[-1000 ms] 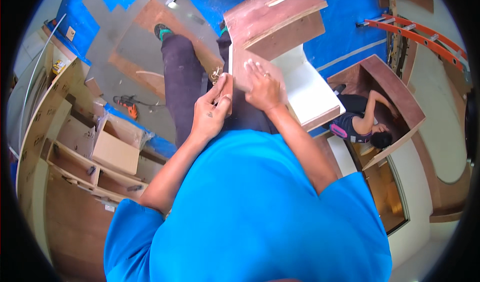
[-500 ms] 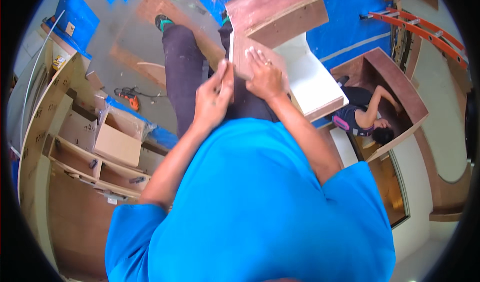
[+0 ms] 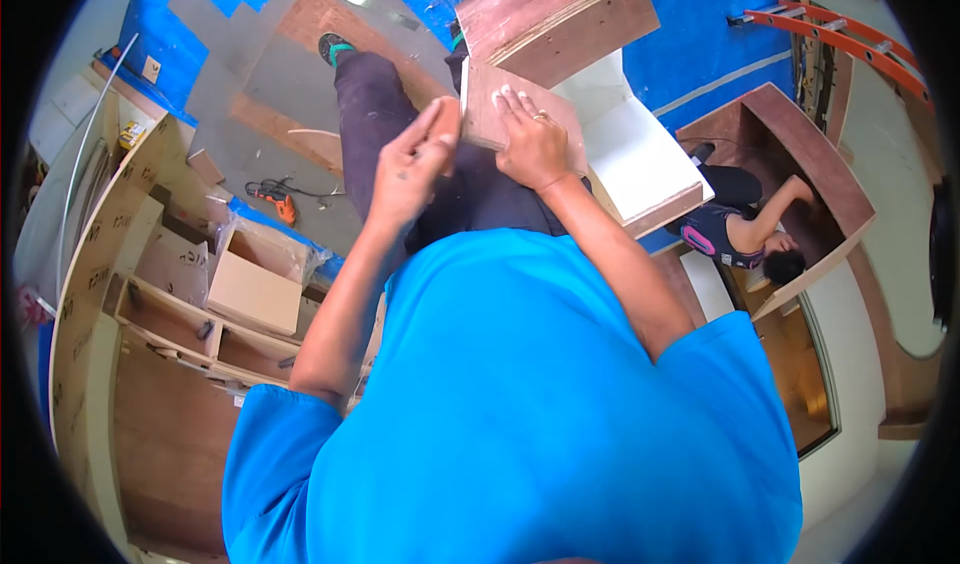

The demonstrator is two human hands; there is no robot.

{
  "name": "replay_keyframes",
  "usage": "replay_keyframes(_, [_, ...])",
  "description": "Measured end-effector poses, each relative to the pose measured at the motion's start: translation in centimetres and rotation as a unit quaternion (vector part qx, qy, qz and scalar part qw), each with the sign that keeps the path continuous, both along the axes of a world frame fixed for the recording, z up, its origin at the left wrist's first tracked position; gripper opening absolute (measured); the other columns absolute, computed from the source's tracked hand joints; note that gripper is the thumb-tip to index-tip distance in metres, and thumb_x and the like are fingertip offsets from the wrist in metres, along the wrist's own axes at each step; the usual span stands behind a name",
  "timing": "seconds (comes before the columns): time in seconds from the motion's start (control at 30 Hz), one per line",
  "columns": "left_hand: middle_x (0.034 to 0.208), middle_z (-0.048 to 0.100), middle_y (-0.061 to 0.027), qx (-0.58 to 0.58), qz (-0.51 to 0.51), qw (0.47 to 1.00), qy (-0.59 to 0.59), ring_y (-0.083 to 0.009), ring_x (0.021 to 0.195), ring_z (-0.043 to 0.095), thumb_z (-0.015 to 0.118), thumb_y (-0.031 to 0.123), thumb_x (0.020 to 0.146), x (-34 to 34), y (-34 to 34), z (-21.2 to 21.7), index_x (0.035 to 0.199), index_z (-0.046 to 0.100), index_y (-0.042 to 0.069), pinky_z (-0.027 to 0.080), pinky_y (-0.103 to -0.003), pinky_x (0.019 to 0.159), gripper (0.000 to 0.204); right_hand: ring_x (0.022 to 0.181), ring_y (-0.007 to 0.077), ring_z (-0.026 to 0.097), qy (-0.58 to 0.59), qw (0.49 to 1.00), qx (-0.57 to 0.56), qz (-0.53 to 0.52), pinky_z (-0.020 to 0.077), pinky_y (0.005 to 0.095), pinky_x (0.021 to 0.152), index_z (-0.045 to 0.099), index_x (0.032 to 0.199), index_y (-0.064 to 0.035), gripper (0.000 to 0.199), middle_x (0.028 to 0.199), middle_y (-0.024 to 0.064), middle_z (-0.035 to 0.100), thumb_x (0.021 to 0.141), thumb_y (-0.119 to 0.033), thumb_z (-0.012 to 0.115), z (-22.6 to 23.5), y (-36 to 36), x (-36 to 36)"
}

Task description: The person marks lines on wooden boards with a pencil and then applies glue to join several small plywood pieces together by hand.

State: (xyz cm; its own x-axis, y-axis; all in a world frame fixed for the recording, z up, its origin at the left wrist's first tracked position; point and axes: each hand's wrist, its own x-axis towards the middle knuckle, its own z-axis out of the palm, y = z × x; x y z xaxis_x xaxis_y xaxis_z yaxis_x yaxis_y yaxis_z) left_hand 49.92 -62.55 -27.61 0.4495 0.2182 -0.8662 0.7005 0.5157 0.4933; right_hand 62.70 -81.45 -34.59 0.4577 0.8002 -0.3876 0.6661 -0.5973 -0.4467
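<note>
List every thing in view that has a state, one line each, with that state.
Left hand: raised, fingers at the panel's left edge.
Right hand: flat on the panel.
Small brown panel: held tilted.
Cardboard box: closed.
Drill: lying on the floor.
Orange ladder: lying flat.

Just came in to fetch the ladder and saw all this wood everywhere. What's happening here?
A person in a blue shirt holds a small flat brown plywood panel in front of them. The right hand lies flat on its face, fingers spread; the left hand is at its left edge. Below lies a blue floor sheet with a white-faced cabinet piece. Another person crouches inside a brown wooden box frame. An orange ladder lies at top right.
</note>
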Motion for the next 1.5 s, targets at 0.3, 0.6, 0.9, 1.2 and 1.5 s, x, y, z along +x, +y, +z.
replay_keyframes(0.3, [0.089, 0.070, -0.0095, 0.160, -0.122, 0.979, -0.016, -0.0160, 0.085, 0.062, 0.063, 0.036, 0.100, 5.3, 1.2, -12.3, 0.142, 0.060, -0.008, 0.052, -0.036, 0.077, 0.061, 0.133, 0.0370, 0.062, -0.012, 1.000, -0.010, 0.009, 0.0529, 0.0542, 0.104, 0.061, 0.142, -0.0067, 0.070, 0.148, 0.0159, 0.062, 0.074, -0.017, 0.072, 0.7, 0.5, -0.5])
replay_keyframes(0.6, [0.090, 0.071, -0.0101, 0.110, -0.076, 0.988, -0.078, -0.0163, 0.080, 0.067, 0.063, 0.032, 0.102, 1.1, -2.0, -1.8, 0.152, 0.054, 0.000, 0.055, -0.033, 0.077, 0.060, 0.134, 0.0368, 0.060, -0.011, 1.000, -0.024, -0.014, 0.0528, 0.0557, 0.104, 0.060, 0.143, -0.0061, 0.073, 0.150, 0.0171, 0.059, 0.072, -0.016, 0.073, 0.1, -0.3, 0.0])
replay_keyframes(0.9, [0.087, 0.073, -0.0144, 0.120, -0.090, 0.988, -0.026, -0.0147, 0.083, 0.063, 0.062, 0.049, 0.099, 4.0, -0.2, -10.7, 0.145, 0.059, -0.001, 0.053, -0.036, 0.078, 0.069, 0.136, 0.0364, 0.059, 0.004, 1.000, -0.020, 0.004, 0.0525, 0.0554, 0.104, 0.059, 0.145, -0.0065, 0.075, 0.152, 0.0173, 0.059, 0.072, -0.016, 0.073, 0.0, -0.4, -0.3])
replay_keyframes(1.2, [0.100, 0.073, -0.0151, 0.191, -0.134, 0.972, -0.011, -0.0140, 0.088, 0.062, 0.060, 0.045, 0.100, 7.9, 2.2, -13.1, 0.145, 0.055, -0.009, 0.053, -0.033, 0.084, 0.071, 0.133, 0.0386, 0.062, 0.000, 1.000, 0.004, 0.014, 0.0558, 0.0503, 0.101, 0.061, 0.141, -0.0046, 0.074, 0.149, 0.0187, 0.061, 0.068, -0.011, 0.071, 1.0, 1.1, -0.2])
replay_keyframes(1.5, [0.097, 0.066, -0.0037, 0.088, -0.079, 0.990, -0.075, -0.0128, 0.084, 0.059, 0.061, 0.031, 0.101, 1.7, -1.5, -1.6, 0.153, 0.052, -0.002, 0.052, -0.030, 0.078, 0.062, 0.135, 0.0386, 0.060, -0.002, 0.999, -0.034, -0.011, 0.0541, 0.0521, 0.104, 0.058, 0.145, -0.0062, 0.079, 0.152, 0.0181, 0.058, 0.068, -0.013, 0.074, 0.9, -0.1, -0.1])
